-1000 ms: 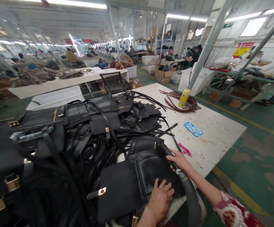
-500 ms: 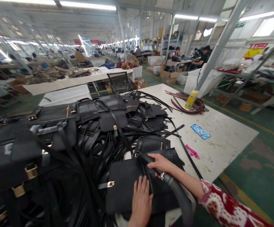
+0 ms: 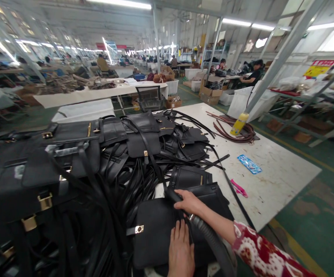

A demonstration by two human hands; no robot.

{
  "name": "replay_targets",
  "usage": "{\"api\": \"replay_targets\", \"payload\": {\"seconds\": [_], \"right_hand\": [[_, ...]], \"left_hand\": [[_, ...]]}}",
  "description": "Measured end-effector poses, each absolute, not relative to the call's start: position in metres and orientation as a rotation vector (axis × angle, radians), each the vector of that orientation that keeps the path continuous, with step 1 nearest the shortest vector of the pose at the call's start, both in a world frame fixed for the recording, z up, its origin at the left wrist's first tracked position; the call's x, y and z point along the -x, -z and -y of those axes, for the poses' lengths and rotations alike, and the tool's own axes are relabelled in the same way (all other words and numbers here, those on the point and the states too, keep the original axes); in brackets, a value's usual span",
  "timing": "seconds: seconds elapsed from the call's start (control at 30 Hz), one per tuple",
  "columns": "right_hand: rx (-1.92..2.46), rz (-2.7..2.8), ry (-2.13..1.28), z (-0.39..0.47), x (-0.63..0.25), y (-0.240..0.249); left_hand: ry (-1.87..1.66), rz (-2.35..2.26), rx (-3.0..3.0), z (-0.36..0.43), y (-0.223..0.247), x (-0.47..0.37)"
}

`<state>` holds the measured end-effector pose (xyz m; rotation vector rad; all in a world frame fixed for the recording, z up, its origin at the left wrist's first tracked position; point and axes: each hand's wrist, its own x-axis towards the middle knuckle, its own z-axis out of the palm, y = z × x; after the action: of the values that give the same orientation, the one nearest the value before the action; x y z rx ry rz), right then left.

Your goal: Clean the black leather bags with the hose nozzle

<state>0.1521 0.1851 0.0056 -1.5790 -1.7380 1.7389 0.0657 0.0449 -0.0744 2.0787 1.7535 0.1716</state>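
A black leather bag [image 3: 153, 234] with a gold clasp [image 3: 139, 229] on its flap lies in front of me on the table. My left hand [image 3: 181, 244] rests flat on it, fingers stretched out and together. Just above those fingertips, my right hand [image 3: 188, 202] grips a black hose nozzle [image 3: 172, 195] over the bag's upper part. From the nozzle a ribbed grey hose [image 3: 210, 234] runs down toward the lower edge of the view. Other black leather pieces [image 3: 192, 177] lie right behind the bag.
Many black bags [image 3: 68, 146] and loose straps are heaped on the left. On the white tabletop [image 3: 282, 173] lie a pink tool [image 3: 238, 188], a blue packet [image 3: 249, 164], brown straps [image 3: 247, 134] and a yellow bottle [image 3: 239, 124]. Behind the table stands a chair [image 3: 149, 96]; people sit farther back.
My right hand has moved the nozzle a little to the left over the bag. My left hand stays flat on the bag. The whole view has shifted slightly.
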Motion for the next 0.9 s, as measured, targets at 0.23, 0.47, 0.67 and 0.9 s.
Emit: {"api": "replay_targets", "payload": {"seconds": [0.23, 0.47, 0.67, 0.9], "right_hand": [[1.447, 1.535, -1.711, -0.182, -0.167, -0.013], [1.468, 1.485, -1.799, -0.162, -0.203, -0.019], [1.502, 1.564, -1.851, -0.176, -0.174, -0.008], [1.488, 1.62, -1.767, -0.189, -0.151, -0.01]], "left_hand": [[-0.261, -1.716, -2.016, -0.044, 0.07, -0.059], [-0.498, -1.536, -2.104, -0.035, 0.07, -0.034], [-0.532, -1.306, -2.11, -0.046, 0.062, -0.013], [-0.347, -1.286, -2.058, -0.049, 0.049, 0.004]]}}
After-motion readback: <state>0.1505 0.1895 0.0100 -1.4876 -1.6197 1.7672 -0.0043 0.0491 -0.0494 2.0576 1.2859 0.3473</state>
